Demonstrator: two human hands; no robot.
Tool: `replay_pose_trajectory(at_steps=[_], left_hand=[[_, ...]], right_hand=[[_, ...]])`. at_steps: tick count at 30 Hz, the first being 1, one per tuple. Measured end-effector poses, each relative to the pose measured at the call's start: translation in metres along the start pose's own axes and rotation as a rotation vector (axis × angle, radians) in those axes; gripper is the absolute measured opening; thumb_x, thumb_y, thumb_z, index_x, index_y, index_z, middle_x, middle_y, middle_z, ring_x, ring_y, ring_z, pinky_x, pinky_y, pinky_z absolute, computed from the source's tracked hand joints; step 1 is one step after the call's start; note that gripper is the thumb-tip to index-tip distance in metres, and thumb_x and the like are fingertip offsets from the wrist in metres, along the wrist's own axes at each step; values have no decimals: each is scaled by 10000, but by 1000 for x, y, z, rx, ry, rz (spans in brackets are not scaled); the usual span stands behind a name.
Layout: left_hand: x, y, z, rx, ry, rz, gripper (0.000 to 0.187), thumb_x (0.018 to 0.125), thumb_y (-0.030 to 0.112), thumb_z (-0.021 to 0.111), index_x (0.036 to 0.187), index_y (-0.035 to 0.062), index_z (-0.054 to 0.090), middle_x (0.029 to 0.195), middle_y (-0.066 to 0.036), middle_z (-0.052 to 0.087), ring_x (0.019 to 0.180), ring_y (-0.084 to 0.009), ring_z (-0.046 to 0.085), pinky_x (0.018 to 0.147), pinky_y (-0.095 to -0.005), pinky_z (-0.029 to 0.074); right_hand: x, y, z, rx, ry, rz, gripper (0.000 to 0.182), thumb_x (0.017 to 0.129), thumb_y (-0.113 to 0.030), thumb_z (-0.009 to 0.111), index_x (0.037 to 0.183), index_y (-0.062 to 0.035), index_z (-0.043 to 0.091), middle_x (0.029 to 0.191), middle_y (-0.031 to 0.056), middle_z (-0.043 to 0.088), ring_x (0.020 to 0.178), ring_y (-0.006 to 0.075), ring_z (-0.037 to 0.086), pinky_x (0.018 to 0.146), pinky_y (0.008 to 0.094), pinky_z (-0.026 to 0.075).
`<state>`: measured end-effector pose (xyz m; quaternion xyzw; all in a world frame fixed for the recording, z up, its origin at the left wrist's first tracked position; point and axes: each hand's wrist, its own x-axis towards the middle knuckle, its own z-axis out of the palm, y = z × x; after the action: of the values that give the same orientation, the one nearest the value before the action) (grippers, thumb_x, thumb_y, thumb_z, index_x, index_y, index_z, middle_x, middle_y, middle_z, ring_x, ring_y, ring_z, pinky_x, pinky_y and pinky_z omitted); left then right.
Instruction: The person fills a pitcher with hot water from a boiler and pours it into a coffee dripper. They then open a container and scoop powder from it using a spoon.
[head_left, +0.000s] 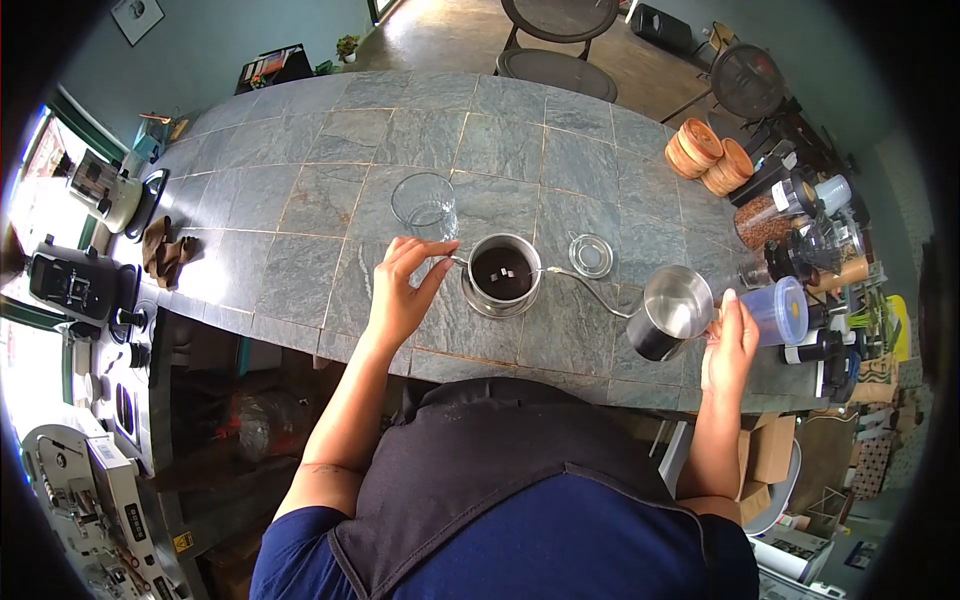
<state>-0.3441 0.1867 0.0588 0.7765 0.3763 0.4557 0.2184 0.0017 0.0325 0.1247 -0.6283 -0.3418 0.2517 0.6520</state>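
Note:
My left hand (pixel 405 285) pinches the small side handle of a metal cup (pixel 503 306). Dark liquid with pale reflections fills part of the cup, which stands upright on the tiled counter. My right hand (pixel 731 342) grips the handle of a gooseneck kettle (pixel 660 327), lidless and steel inside. Its long thin spout (pixel 590 288) reaches left, the tip at the cup's right rim; whether water flows from it I cannot make out. Beyond the cup stands a clear drinking glass (pixel 424 205). Right of the cup lies a small round clear lid (pixel 591 256).
A crumpled brown cloth (pixel 167 254) lies at the counter's left end, near a grinder (pixel 110 190) and a black machine (pixel 70 282). On the right are stacked wooden bowls (pixel 697 150), a jar of beans (pixel 765 218) and a bluish plastic container (pixel 778 312).

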Motion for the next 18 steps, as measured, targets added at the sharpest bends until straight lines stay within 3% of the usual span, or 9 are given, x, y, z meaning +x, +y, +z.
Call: replay_pose_trajectory(at_steps=[18], left_hand=[[0, 1, -1, 0, 4, -6, 205, 810, 33, 705, 1010, 75, 715, 861, -77, 684, 814, -240, 593, 762, -341, 476]], right_hand=[[0, 2, 31, 44, -59, -1, 341, 999, -203, 543, 674, -118, 488, 645, -104, 356, 579, 3, 326, 523, 200, 288]])
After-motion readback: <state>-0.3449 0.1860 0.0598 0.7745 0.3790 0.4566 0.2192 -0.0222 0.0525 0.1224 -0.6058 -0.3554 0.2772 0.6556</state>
